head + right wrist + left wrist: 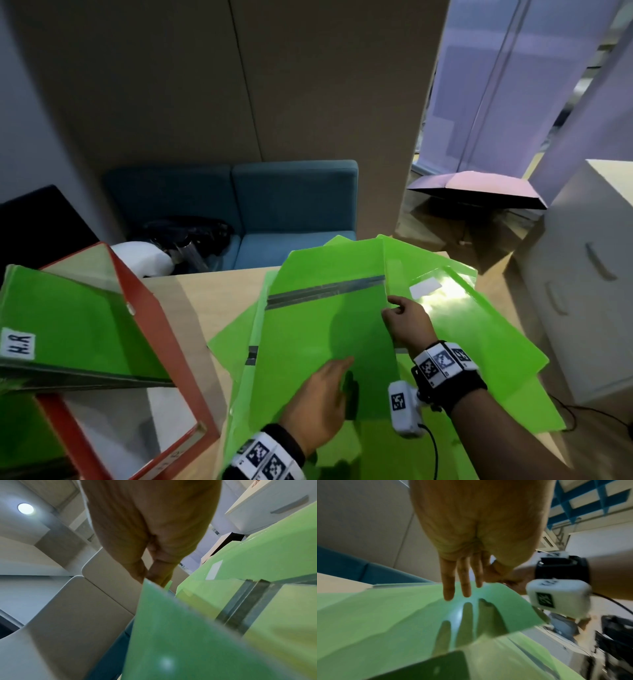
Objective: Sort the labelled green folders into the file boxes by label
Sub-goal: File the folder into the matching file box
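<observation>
Several green folders lie fanned on the wooden table [205,294]. The top folder [325,322] is lifted off the pile, with a grey strip across its upper part. My right hand [399,313] pinches its right edge between thumb and fingers; the right wrist view shows that hand [152,574] on the folder edge [171,628]. My left hand [329,380] lies flat on the folder's lower face with straight fingers [448,591] over the green sheet [402,615]. At the left, a red file box [164,329] holds a green folder labelled "H.R" [19,343].
A folder with a blank white label [424,287] lies under the pile at right. White drawer cabinet [582,281] stands right of the table. A blue sofa [267,202] with a black bag [188,233] sits behind the table; an open umbrella [479,190] lies on the floor.
</observation>
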Tool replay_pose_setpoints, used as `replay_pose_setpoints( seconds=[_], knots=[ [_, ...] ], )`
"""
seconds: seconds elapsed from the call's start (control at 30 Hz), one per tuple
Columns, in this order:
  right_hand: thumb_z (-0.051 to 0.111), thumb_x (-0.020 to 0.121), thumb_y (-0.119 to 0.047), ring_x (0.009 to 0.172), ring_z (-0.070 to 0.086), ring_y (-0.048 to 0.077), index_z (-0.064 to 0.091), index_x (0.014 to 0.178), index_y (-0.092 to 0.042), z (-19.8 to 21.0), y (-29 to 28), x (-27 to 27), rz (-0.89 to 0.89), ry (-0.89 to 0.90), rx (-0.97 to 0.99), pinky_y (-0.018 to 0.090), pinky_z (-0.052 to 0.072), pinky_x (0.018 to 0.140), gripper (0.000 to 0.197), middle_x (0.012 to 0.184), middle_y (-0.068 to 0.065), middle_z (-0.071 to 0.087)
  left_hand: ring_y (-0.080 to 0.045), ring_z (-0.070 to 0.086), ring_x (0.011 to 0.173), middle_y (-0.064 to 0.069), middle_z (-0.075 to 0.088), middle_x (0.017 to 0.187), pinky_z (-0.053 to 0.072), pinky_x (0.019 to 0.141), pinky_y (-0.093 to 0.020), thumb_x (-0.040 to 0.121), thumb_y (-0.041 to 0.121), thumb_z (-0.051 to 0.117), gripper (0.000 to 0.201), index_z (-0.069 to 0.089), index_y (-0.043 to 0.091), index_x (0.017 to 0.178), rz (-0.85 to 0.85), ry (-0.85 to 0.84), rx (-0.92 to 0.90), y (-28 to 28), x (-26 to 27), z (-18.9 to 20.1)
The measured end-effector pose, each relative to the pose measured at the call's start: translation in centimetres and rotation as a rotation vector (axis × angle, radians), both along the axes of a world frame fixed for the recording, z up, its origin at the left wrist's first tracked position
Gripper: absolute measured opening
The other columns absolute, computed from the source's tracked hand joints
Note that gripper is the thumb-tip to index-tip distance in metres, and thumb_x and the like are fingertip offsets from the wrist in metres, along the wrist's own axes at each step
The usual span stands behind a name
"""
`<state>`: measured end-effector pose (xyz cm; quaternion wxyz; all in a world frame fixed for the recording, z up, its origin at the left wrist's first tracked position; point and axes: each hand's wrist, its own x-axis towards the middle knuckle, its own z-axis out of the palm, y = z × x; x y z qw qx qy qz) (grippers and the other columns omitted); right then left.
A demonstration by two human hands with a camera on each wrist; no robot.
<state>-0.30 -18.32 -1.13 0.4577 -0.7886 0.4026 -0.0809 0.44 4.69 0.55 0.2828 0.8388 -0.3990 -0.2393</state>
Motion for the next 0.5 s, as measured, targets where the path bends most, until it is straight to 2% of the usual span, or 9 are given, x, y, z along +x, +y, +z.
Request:
replay_pose_setpoints(
  seconds=[0.07, 0.13, 0.17, 0.23, 0.3, 0.37, 0.4, 0.43, 0.5],
  knots=[
    [0.056, 0.086, -0.007, 0.059, 0.052, 0.016, 0.049, 0.135, -0.01, -0.1, 0.1, 0.0, -0.014, -0.016, 0.031, 0.033, 0.048, 0.064, 0.049, 0.065, -0.001, 0.058, -0.004, 0.038, 0.133, 0.016, 0.031, 0.152, 0.027, 0.109, -0.016, 0.092, 0.033, 0.057, 0.065, 0.022, 0.042, 0.146, -0.069, -0.054, -0.002, 0.9, 1.2, 0.6],
    [0.055, 0.085, -0.004, 0.055, 0.049, 0.015, 0.047, 0.136, -0.012, 0.1, 0.1, 0.1, -0.024, -0.035, 0.055, 0.032, 0.045, 0.061, 0.052, 0.061, -0.002, 0.054, -0.002, 0.019, 0.14, 0.019, 0.019, 0.155, 0.01, 0.118, -0.037, 0.081, 0.058, 0.062, 0.084, 0.012, 0.046, 0.148, -0.227, -0.14, 0.139, 1.7, 1.8, 0.5],
    [0.055, 0.085, -0.003, 0.054, 0.048, 0.015, 0.047, 0.136, -0.013, 0.3, 0.2, 0.1, -0.021, -0.044, 0.076, 0.031, 0.045, 0.06, 0.053, 0.06, -0.002, 0.053, -0.002, 0.012, 0.141, 0.02, 0.01, 0.157, 0.003, 0.117, -0.043, 0.076, 0.061, 0.064, 0.094, 0.006, 0.046, 0.148, -0.287, -0.19, 0.207, 1.8, 1.9, 0.1],
    [0.054, 0.085, -0.002, 0.053, 0.047, 0.015, 0.046, 0.137, -0.013, 0.5, 0.4, 0.2, -0.013, -0.073, 0.123, 0.032, 0.045, 0.059, 0.053, 0.059, -0.001, 0.051, -0.006, 0.012, 0.143, 0.019, 0.003, 0.159, 0.008, 0.118, -0.048, 0.08, 0.046, 0.067, 0.094, 0.004, 0.042, 0.15, -0.293, -0.268, 0.223, 2.1, 1.8, -1.0],
    [0.055, 0.087, -0.003, 0.056, 0.051, 0.016, 0.047, 0.135, -0.012, 0.7, 0.8, 0.3, -0.019, -0.113, 0.148, 0.033, 0.049, 0.06, 0.05, 0.065, 0.002, 0.055, -0.007, 0.026, 0.141, 0.017, 0.012, 0.158, 0.024, 0.117, -0.032, 0.089, 0.023, 0.059, 0.077, 0.015, 0.038, 0.15, -0.209, -0.29, 0.144, 2.6, 1.9, -1.8],
    [0.057, 0.09, -0.007, 0.065, 0.06, 0.019, 0.05, 0.132, -0.01, 1.0, 0.9, 0.3, -0.052, -0.17, 0.201, 0.033, 0.054, 0.062, 0.043, 0.08, 0.007, 0.063, -0.004, 0.036, 0.135, 0.016, 0.026, 0.155, 0.021, 0.112, -0.015, 0.095, 0.014, 0.049, 0.061, 0.026, 0.035, 0.147, -0.092, -0.249, 0.056, 3.0, 2.0, -1.8],
    [0.057, 0.093, -0.011, 0.07, 0.063, 0.021, 0.051, 0.13, -0.008, 1.2, 0.9, 0.3, -0.08, -0.199, 0.268, 0.033, 0.055, 0.063, 0.038, 0.09, 0.01, 0.065, -0.003, 0.04, 0.132, 0.014, 0.033, 0.152, 0.021, 0.111, -0.013, 0.097, 0.011, 0.046, 0.055, 0.032, 0.033, 0.145, -0.02, -0.233, 0.003, 3.0, 2.1, -1.7],
    [0.055, 0.095, -0.015, 0.074, 0.064, 0.024, 0.052, 0.128, -0.007, 1.5, 0.9, 0.2, -0.105, -0.223, 0.347, 0.034, 0.056, 0.064, 0.034, 0.098, 0.013, 0.065, -0.004, 0.045, 0.129, 0.011, 0.041, 0.148, 0.024, 0.112, -0.015, 0.098, 0.009, 0.046, 0.051, 0.038, 0.031, 0.143, 0.053, -0.217, -0.037, 3.1, 2.3, -1.4],
    [0.049, 0.099, -0.025, 0.077, 0.066, 0.027, 0.055, 0.12, -0.006, 1.7, 0.9, -0.2, -0.113, -0.237, 0.431, 0.035, 0.057, 0.063, 0.029, 0.104, 0.015, 0.063, -0.005, 0.056, 0.114, 0.009, 0.059, 0.13, 0.043, 0.106, -0.029, 0.097, 0.008, 0.049, 0.039, 0.054, 0.026, 0.13, 0.193, -0.218, -0.145, 3.0, 3.0, -0.7]
  ],
)
